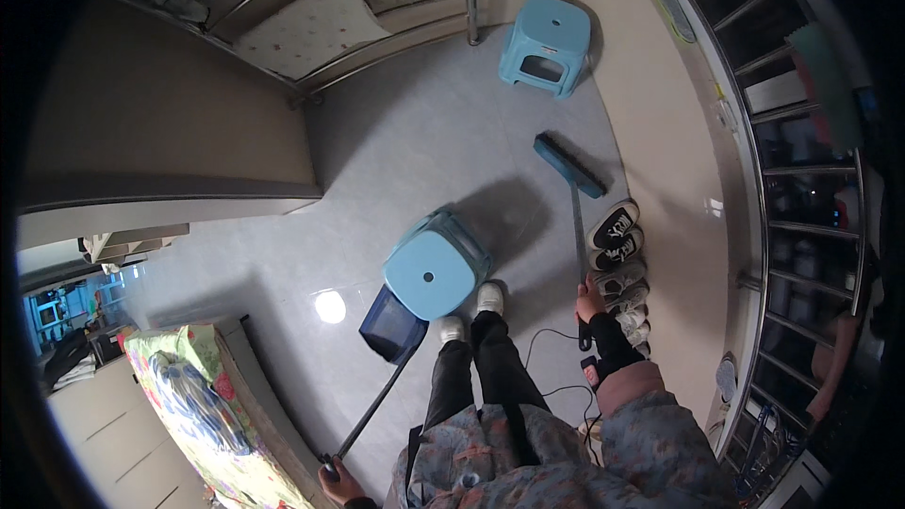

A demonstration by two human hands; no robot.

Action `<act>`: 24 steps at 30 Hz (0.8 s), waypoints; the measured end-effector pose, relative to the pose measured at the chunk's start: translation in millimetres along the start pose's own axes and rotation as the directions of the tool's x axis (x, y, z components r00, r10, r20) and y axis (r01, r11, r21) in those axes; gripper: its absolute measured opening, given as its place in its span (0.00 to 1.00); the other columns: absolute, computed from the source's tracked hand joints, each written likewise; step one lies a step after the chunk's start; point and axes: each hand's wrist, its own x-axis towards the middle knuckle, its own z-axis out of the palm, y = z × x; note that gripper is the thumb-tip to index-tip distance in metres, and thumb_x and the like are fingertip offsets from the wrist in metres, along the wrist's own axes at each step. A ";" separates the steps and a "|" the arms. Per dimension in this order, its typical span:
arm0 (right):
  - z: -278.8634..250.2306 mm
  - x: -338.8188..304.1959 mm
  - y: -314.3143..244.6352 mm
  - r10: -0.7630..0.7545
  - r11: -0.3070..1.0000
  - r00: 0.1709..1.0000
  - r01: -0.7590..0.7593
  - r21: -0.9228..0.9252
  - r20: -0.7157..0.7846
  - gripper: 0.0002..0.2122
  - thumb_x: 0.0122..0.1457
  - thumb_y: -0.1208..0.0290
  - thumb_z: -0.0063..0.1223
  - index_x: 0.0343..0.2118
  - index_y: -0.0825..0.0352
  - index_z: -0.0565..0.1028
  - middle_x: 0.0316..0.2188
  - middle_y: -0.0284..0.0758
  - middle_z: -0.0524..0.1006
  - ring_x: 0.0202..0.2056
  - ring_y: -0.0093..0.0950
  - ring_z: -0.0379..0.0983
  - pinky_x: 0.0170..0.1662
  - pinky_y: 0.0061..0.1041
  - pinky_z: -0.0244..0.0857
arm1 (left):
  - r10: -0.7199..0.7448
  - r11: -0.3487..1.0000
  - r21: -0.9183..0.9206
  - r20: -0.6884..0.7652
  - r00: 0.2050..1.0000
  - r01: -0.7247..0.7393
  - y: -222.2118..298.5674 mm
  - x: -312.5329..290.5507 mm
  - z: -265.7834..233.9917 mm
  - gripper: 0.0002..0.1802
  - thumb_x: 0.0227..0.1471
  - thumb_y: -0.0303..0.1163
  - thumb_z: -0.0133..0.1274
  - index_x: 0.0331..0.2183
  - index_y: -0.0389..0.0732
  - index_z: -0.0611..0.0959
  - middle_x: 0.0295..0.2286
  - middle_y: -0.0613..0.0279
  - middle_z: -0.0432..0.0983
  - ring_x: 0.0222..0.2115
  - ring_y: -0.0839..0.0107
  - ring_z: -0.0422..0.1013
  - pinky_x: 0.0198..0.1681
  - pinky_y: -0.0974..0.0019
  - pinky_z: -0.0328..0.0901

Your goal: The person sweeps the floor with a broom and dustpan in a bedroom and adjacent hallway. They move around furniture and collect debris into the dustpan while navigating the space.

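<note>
My right hand [590,299] is wrapped round the handle of a broom [556,160], whose blue-green head with dark bristles lies on the floor near the right wall. Low on the left, my left hand [340,484] grips the top of a long black handle. That handle leads down to a dark blue dustpan [392,324] on the floor. Close beside the dustpan stands a light blue plastic stool [432,269], just ahead of my feet; it covers part of the pan's far edge from view.
Several shoes [618,236] line the right wall beside the broom handle. A second blue stool [547,38] stands at the far wall. A metal-framed bed [320,28] is at the far left, a patterned cloth [193,396] at the near left. A thin black cable [556,332] crosses the floor by my right leg.
</note>
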 end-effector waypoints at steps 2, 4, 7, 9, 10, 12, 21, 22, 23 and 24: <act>4.6 -22.8 5.7 0.031 0.999 0.999 -0.030 -0.025 0.036 0.23 0.56 0.65 0.32 0.55 0.58 0.48 0.28 0.45 0.71 0.13 0.35 0.68 0.15 0.31 0.63 | 0.045 0.997 0.063 0.031 0.999 -0.046 13.8 -1.2 1.7 0.14 0.42 0.33 0.55 0.26 0.31 0.72 0.21 0.61 0.69 0.22 0.75 0.63 0.26 0.72 0.61; 4.6 -38.5 6.7 0.113 0.992 0.991 -0.109 -0.056 0.071 0.22 0.56 0.65 0.32 0.55 0.56 0.48 0.29 0.44 0.71 0.12 0.33 0.67 0.14 0.30 0.63 | 0.108 0.989 0.102 0.014 0.994 -0.109 26.7 -0.7 6.9 0.14 0.41 0.32 0.56 0.25 0.31 0.72 0.19 0.62 0.68 0.20 0.75 0.63 0.24 0.72 0.61; 1.7 -56.7 8.4 0.142 0.990 0.986 -0.142 0.001 0.091 0.22 0.56 0.65 0.32 0.55 0.53 0.48 0.28 0.43 0.72 0.12 0.32 0.67 0.13 0.30 0.63 | 0.137 0.981 0.137 0.033 0.990 -0.140 36.3 -5.1 4.6 0.13 0.40 0.32 0.56 0.24 0.32 0.72 0.17 0.63 0.67 0.18 0.75 0.61 0.22 0.71 0.60; -1.2 -64.0 11.5 0.112 0.994 0.990 -0.111 -0.015 0.080 0.22 0.56 0.65 0.32 0.55 0.53 0.49 0.28 0.42 0.72 0.12 0.32 0.67 0.13 0.29 0.63 | 0.211 0.969 0.131 0.003 0.977 -0.210 37.2 -7.0 3.1 0.13 0.40 0.32 0.56 0.22 0.33 0.71 0.15 0.63 0.65 0.16 0.75 0.60 0.20 0.70 0.59; -2.3 -65.8 13.2 0.130 0.991 0.989 -0.127 -0.038 0.072 0.22 0.56 0.65 0.32 0.55 0.53 0.49 0.28 0.42 0.72 0.12 0.31 0.67 0.13 0.29 0.63 | 0.215 0.971 0.108 -0.016 0.977 -0.212 36.5 -7.5 3.8 0.13 0.40 0.32 0.56 0.21 0.33 0.71 0.15 0.64 0.65 0.16 0.75 0.59 0.20 0.70 0.58; -3.9 -67.1 17.0 0.124 0.990 0.990 -0.120 -0.071 0.068 0.22 0.56 0.65 0.32 0.54 0.53 0.49 0.29 0.42 0.72 0.12 0.31 0.67 0.13 0.29 0.63 | 0.210 0.974 0.101 -0.038 0.977 -0.205 34.0 -9.7 2.2 0.14 0.40 0.32 0.56 0.21 0.33 0.70 0.14 0.64 0.64 0.16 0.75 0.59 0.19 0.71 0.58; -4.1 -48.8 24.6 0.147 0.987 0.986 -0.141 -0.080 0.082 0.21 0.55 0.66 0.33 0.53 0.54 0.52 0.31 0.39 0.71 0.14 0.31 0.67 0.14 0.28 0.63 | 0.133 0.979 0.163 -0.035 0.990 -0.126 25.5 -21.2 -6.1 0.13 0.41 0.34 0.55 0.21 0.33 0.73 0.15 0.66 0.67 0.16 0.79 0.61 0.20 0.73 0.59; -3.7 -47.8 24.1 0.176 0.984 0.980 -0.172 -0.044 0.093 0.21 0.55 0.66 0.33 0.53 0.54 0.52 0.31 0.39 0.71 0.13 0.31 0.67 0.14 0.28 0.63 | 0.129 0.972 0.203 -0.041 0.991 -0.118 24.0 -22.7 -6.5 0.13 0.40 0.34 0.55 0.21 0.33 0.73 0.14 0.66 0.67 0.16 0.79 0.61 0.20 0.73 0.59; -3.2 -47.6 23.1 0.123 0.990 0.989 -0.117 -0.081 0.076 0.21 0.55 0.66 0.33 0.53 0.53 0.52 0.30 0.39 0.71 0.14 0.31 0.67 0.14 0.28 0.63 | 0.143 0.963 0.239 -0.047 0.989 -0.128 22.1 -23.5 -6.9 0.13 0.40 0.34 0.55 0.21 0.34 0.73 0.14 0.67 0.66 0.16 0.80 0.60 0.20 0.73 0.59; -2.9 -48.7 22.5 0.097 0.990 0.994 -0.091 -0.107 0.053 0.21 0.55 0.67 0.33 0.53 0.53 0.52 0.30 0.39 0.71 0.14 0.31 0.67 0.14 0.27 0.63 | 0.131 0.972 0.204 -0.054 0.990 -0.117 19.8 -24.1 -7.0 0.13 0.40 0.34 0.56 0.21 0.34 0.73 0.14 0.67 0.66 0.16 0.80 0.60 0.20 0.73 0.58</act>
